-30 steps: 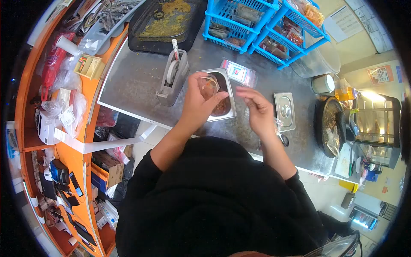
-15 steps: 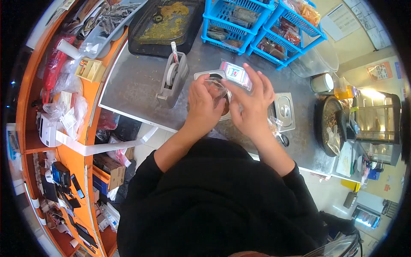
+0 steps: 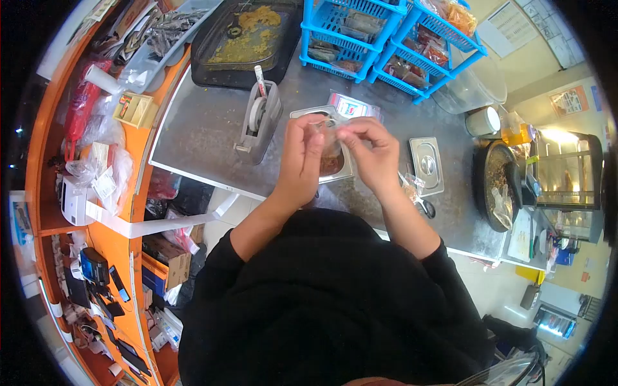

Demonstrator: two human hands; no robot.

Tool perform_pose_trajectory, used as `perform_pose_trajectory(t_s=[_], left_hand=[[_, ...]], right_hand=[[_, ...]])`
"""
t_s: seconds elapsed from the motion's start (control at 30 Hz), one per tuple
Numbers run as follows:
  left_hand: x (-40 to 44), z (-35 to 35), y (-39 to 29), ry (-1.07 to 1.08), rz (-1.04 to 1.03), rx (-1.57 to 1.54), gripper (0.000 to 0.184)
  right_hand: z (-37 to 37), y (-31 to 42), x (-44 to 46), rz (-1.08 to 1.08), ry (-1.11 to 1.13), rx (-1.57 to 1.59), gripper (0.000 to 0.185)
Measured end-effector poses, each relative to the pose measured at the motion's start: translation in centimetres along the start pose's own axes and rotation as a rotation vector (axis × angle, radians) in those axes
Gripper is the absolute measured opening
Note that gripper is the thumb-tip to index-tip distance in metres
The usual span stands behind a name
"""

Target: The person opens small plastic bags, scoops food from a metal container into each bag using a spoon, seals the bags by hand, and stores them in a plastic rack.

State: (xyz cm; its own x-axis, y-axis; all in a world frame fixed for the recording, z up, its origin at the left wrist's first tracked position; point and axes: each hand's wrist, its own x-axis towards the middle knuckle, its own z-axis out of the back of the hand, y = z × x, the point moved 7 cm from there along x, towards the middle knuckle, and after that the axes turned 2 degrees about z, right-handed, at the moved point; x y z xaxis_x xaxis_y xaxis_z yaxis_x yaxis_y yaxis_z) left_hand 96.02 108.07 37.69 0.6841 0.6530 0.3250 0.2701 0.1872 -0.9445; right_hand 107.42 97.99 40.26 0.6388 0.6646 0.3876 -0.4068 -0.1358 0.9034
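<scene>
One small clear bag [image 3: 331, 140] was held between both hands' fingers: the left hand [image 3: 300, 159] gripped its left side, the right hand [image 3: 374, 154] pinched its upper right edge, and it hung over the metal tub [image 3: 349, 170] on the bench [image 3: 209, 128].

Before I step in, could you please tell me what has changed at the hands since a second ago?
The right hand, which was apart from the clear bag, has moved left to it and now appears to pinch it. The left hand holds the bag over the metal container, as before. The tape dispenser and the metal lid stay where they were.
</scene>
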Motion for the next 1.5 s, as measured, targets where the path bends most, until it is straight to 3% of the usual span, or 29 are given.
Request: perform_pose_trajectory(t_s=[0.1,0.2,0.3,0.4,0.5,0.7,0.8,0.9,1.0,1.2,1.33,1.43,1.47,1.5], left_hand=[[0.5,0.3,-2.0,-0.078,0.068,-0.306,0.021],[0.9,0.7,-2.2,-0.110,0.041,-0.314,0.018],[1.6,0.2,-3.0,-0.120,0.021,-0.305,0.013],[1.9,-0.8,-2.9,-0.060,0.047,-0.316,0.013],[2.0,-1.9,-3.3,-0.010,0.049,-0.336,0.011],[1.8,-4.9,-3.0,0.132,0.175,-0.389,0.012],[1.4,-6.9,-3.3,0.225,0.134,-0.364,0.011],[0.1,-8.5,-2.0,0.286,0.285,-0.400,0.009],[-0.8,-10.2,-1.5,0.366,0.216,-0.386,0.008],[-3.1,-13.7,0.8,0.445,0.323,-0.396,0.007],[-5.6,-15.8,4.5,0.642,0.471,-0.166,0.012],[-7.3,-16.7,8.4,0.659,0.591,-0.071,0.016],[-7.1,-16.1,8.5,0.654,0.469,0.146,0.018],[-7.1,-15.7,8.0,0.612,0.423,0.176,0.019]], right_hand=[[0.6,0.4,0.0,-0.106,-0.051,0.175,0.010],[1.4,2.1,0.0,0.040,-0.141,0.129,0.010],[2.2,1.6,-0.3,0.018,-0.212,0.240,0.012],[2.1,2.3,-0.8,-0.050,-0.190,0.250,0.012],[2.7,2.1,-1.3,-0.151,-0.237,0.488,0.011],[5.2,2.1,-2.3,-0.186,-0.285,0.561,0.010],[6.2,2.3,-3.4,-0.205,-0.259,0.453,0.010],[7.2,1.7,-4.8,-0.302,-0.210,0.337,0.011],[8.8,0.8,-6.1,-0.316,-0.223,0.262,0.011],[13.4,-0.8,-10.5,-0.330,-0.319,0.090,0.010],[16.1,-4.2,-14.9,-0.518,-0.339,0.152,0.009],[17.8,-8.4,-18.3,-0.703,-0.327,0.062,0.009],[18.5,-10.3,-19.3,-0.749,-0.312,-0.087,0.010],[19.1,-10.4,-19.6,-0.706,-0.326,-0.278,0.011]])
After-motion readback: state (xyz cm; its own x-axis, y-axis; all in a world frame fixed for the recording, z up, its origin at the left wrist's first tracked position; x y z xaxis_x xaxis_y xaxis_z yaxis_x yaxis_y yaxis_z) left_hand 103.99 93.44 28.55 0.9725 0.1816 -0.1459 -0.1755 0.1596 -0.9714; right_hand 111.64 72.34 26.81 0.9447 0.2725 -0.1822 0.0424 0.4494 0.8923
